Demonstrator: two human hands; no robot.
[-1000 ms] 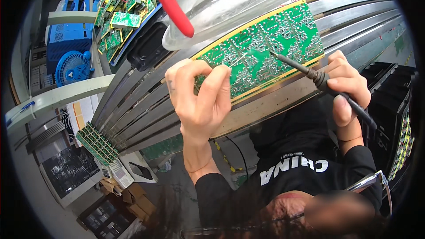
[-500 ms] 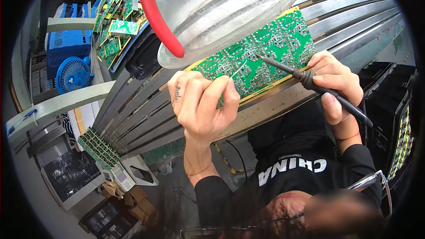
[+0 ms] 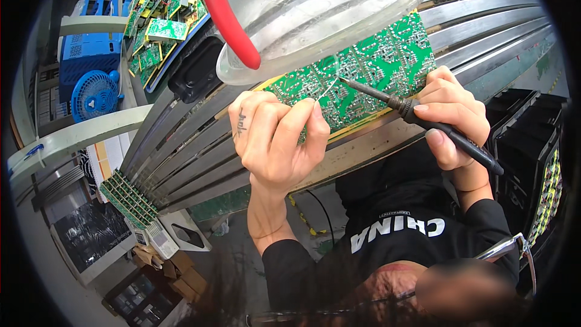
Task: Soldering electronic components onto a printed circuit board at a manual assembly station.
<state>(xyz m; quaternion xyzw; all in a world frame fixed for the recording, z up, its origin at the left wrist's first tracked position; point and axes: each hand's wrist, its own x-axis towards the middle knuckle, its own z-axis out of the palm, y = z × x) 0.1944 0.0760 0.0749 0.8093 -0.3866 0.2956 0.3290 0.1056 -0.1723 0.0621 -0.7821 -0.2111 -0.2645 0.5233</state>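
My left hand is closed in a pinch on a thin silvery solder wire, which sticks out past the fingertips. In my right hand is a black soldering iron, gripped like a pen. Its tip points left and is at or very near the free end of the wire; contact is hard to tell. Both are over a green circuit board panel with dense solder points and yellowish edges. My left hand covers the board's near left part, and a clear hood hides some of its far side.
The clear plastic hood with a red band hangs just beyond my hands. Metal rails run under the board. At the far left are piled circuit boards, a blue fan and a black tray. Black racks stand on the right.
The iron's tip has moved left across the board, up to the solder wire's end. My left hand keeps its pinch on the wire. The whole view has shifted slightly.
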